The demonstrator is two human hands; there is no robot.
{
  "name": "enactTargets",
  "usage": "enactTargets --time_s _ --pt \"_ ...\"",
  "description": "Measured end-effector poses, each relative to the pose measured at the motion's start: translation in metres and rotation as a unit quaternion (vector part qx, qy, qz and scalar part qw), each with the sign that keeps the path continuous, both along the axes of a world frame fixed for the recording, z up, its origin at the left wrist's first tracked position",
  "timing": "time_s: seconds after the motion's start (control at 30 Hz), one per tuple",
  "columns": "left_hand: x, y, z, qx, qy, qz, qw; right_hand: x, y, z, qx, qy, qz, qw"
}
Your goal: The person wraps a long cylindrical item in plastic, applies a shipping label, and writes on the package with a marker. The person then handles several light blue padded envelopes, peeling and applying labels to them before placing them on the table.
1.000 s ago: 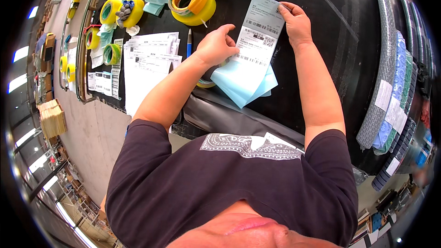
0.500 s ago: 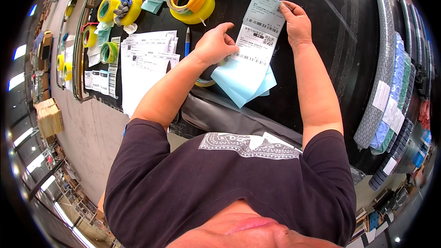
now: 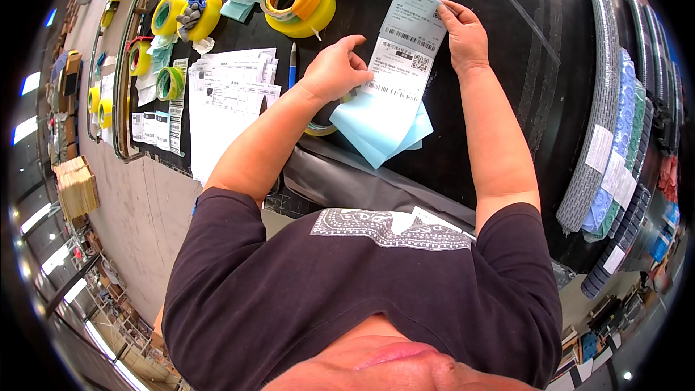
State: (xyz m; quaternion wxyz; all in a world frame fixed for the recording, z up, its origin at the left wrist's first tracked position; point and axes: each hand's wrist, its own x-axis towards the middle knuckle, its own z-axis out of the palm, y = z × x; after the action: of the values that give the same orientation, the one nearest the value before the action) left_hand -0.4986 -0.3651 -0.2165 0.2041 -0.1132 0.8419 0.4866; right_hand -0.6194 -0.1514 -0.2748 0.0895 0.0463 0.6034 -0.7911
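A strip of printed shipping labels (image 3: pixel 405 58), white on pale blue backing, is held up over the black table, its blank light-blue lower end (image 3: pixel 373 127) folded over itself. My right hand (image 3: pixel 464 36) pinches the strip's upper right corner between thumb and fingers. At the strip's left edge, my left hand (image 3: pixel 333 71) grips it with the thumb on top; the index finger sticks out and the other fingers are partly hidden. Beneath the folded end, part of a tape roll (image 3: pixel 321 130) shows. Left of my left hand lies a blue pen (image 3: pixel 292 65).
Printed sheets (image 3: pixel 224 116) lie on the table's left side. Rolls of yellow tape (image 3: pixel 308 25) stand beyond my left hand, with more tape rolls (image 3: pixel 168 16) farther left. Long wrapped rolls of material (image 3: pixel 597 108) line the right side. A dark plastic sheet (image 3: pixel 376 181) runs along the near edge.
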Motion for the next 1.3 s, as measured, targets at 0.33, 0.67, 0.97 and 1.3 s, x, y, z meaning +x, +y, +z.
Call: enactTargets --time_s 0.33,0.67,0.97,1.3 --pt "0.001 -0.003 -0.007 0.015 0.03 0.031 0.999 -0.007 -0.007 0.004 0.017 -0.024 -0.047 0.998" --pt "-0.016 -0.01 0.018 0.116 -0.053 0.043 0.991 -0.036 0.014 0.014 0.019 -0.036 -0.152 0.988" --pt "-0.028 -0.008 0.021 0.157 -0.043 0.068 0.984 -0.001 0.013 0.049 0.334 0.308 0.111 0.884" --pt "-0.111 0.011 0.0 0.303 0.076 0.177 0.933 0.024 0.032 0.037 0.188 0.141 -0.037 0.971"
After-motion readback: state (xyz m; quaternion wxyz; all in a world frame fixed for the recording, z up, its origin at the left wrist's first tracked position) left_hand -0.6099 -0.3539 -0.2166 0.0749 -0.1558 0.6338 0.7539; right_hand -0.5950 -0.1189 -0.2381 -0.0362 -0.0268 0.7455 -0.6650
